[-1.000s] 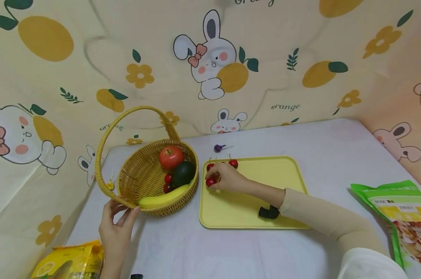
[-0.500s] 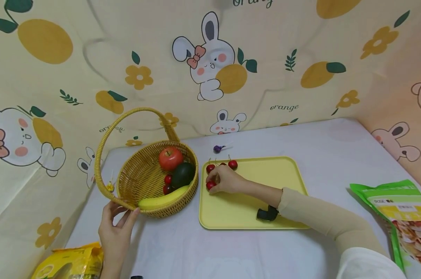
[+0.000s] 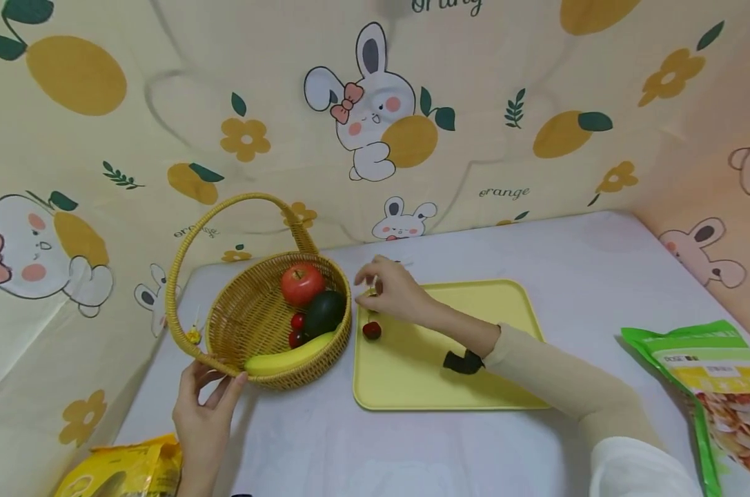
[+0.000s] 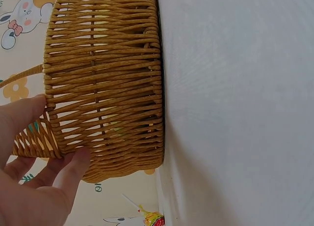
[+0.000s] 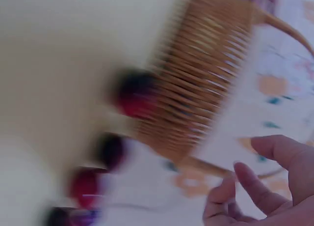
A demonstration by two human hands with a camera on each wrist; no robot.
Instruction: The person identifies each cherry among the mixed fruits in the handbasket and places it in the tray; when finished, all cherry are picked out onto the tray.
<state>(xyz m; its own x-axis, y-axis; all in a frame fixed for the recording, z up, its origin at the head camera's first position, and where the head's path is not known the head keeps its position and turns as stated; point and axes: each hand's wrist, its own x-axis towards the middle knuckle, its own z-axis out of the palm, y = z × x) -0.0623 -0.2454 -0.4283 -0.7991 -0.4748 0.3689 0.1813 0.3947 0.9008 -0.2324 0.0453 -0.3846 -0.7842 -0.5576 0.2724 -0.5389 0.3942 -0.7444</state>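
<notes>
My left hand (image 3: 203, 407) grips the rim of the wicker basket (image 3: 244, 324) near the base of its handle; the left wrist view shows thumb and fingers on the weave. In the basket lie a round red fruit (image 3: 303, 284), a dark green avocado (image 3: 325, 314), a banana (image 3: 290, 357) and two cherries (image 3: 297, 330). My right hand (image 3: 395, 290) is above the back left corner of the yellow tray (image 3: 412, 379), fingers bent loosely around nothing. One cherry (image 3: 371, 330) lies on the tray just in front of it. More cherries (image 5: 86, 186) appear blurred in the right wrist view; the hand mostly hides them in the head view.
A green snack bag (image 3: 710, 386) lies at the right, and a yellow bag (image 3: 132, 469) at the front left. A yellow-wrapped lollipop (image 3: 193, 335) is left of the basket. Something black (image 3: 464, 362) shows at my right wrist, over the tray.
My right hand has let go of the cherry, leaving it on the tray, and has moved up toward the tray's back left corner. The left hand stays on the basket.
</notes>
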